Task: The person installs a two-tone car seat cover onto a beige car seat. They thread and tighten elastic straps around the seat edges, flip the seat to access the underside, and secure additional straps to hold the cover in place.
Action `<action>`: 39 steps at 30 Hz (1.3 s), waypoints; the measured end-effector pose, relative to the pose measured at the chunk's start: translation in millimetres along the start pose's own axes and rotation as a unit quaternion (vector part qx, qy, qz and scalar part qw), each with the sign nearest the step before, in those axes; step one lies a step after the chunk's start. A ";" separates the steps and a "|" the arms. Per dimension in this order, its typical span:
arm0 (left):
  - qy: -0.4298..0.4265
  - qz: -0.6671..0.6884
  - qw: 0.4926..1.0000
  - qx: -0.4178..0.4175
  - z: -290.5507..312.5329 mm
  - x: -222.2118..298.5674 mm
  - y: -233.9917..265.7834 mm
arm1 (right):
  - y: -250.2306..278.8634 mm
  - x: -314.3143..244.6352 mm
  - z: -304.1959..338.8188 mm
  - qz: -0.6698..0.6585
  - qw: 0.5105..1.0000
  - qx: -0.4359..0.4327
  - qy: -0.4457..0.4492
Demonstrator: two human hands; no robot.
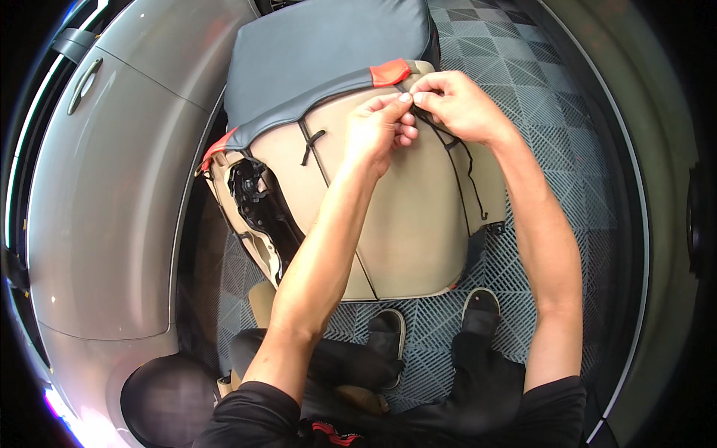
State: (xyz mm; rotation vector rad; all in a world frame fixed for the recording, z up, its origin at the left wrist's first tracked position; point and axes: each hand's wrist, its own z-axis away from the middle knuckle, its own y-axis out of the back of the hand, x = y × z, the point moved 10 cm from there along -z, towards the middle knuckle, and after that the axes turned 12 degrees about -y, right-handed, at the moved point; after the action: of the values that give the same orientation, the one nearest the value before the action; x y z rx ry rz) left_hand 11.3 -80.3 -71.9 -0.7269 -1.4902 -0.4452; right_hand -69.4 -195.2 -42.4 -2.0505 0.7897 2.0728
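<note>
A car seat with beige upholstery lies in front of me, partly covered by a dark grey seat cover with red-orange corners. Over the seat's far right part, my left hand and my right hand meet, fingertips pinched close together at a thin black cord. The cord runs from beside the red-orange corner down under the fingers. Another black strap with a tied knot lies left of my hands. A loose black cord with a hooked end hangs down the beige surface on the right.
A silver car body with a door handle stands along the left. Black metal seat hardware shows at the seat's left side. Grey ribbed floor tiles lie on the right, bounded by a dark panel. My shoes are close to the seat's near edge.
</note>
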 end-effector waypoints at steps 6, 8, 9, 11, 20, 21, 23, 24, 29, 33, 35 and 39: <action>-0.069 -0.097 0.992 0.036 5.9 10.7 -5.6 | 1.7 8.1 7.2 -0.077 0.996 -0.001 -0.037; -0.093 -0.105 0.988 0.070 11.0 9.7 -7.8 | 5.4 5.1 14.0 -0.043 0.997 0.033 -0.053; -0.096 -0.107 0.987 0.068 9.4 10.6 -7.5 | 7.1 3.9 12.7 -0.071 0.996 0.042 -0.041; -0.096 -0.106 0.988 0.058 7.9 7.6 -9.3 | 12.4 9.9 16.1 -0.123 0.990 0.068 -0.026; -0.073 -0.008 0.997 0.007 -1.0 -0.9 -8.4 | 12.3 -24.3 -12.1 -0.212 0.970 0.123 -0.005; -0.071 -0.006 0.997 0.001 0.5 -3.4 -9.1 | 12.0 -20.1 -13.8 -0.219 0.968 0.122 -0.021; -0.073 0.005 0.997 -0.001 0.4 -2.8 -12.6 | 14.9 -21.7 -19.4 -0.221 0.968 0.113 -0.045; -0.076 0.015 0.997 -0.004 -0.6 -1.6 -15.7 | 19.0 -23.9 -20.4 -0.216 0.968 0.120 -0.049; -0.090 0.060 0.993 -0.043 -4.8 -3.9 -19.4 | 13.2 -47.1 -31.2 -0.158 0.979 0.123 -0.039; -0.083 0.055 0.993 -0.063 -8.2 -11.0 -11.1 | 13.4 -29.3 -13.0 -0.157 0.980 0.099 -0.067; -0.080 0.062 0.993 -0.055 -11.2 -17.8 -12.3 | 28.5 -28.9 3.2 -0.008 0.988 0.149 -0.026; -0.100 0.003 0.993 -0.058 -7.6 -12.2 -17.9 | 36.8 -7.3 20.6 0.028 0.987 0.104 -0.121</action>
State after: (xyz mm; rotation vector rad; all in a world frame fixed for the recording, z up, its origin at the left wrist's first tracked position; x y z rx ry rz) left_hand 4.1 -100.3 -80.5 -0.8882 -1.6589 -0.4684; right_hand -103.4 -215.7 -26.4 -1.6505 0.9802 2.1140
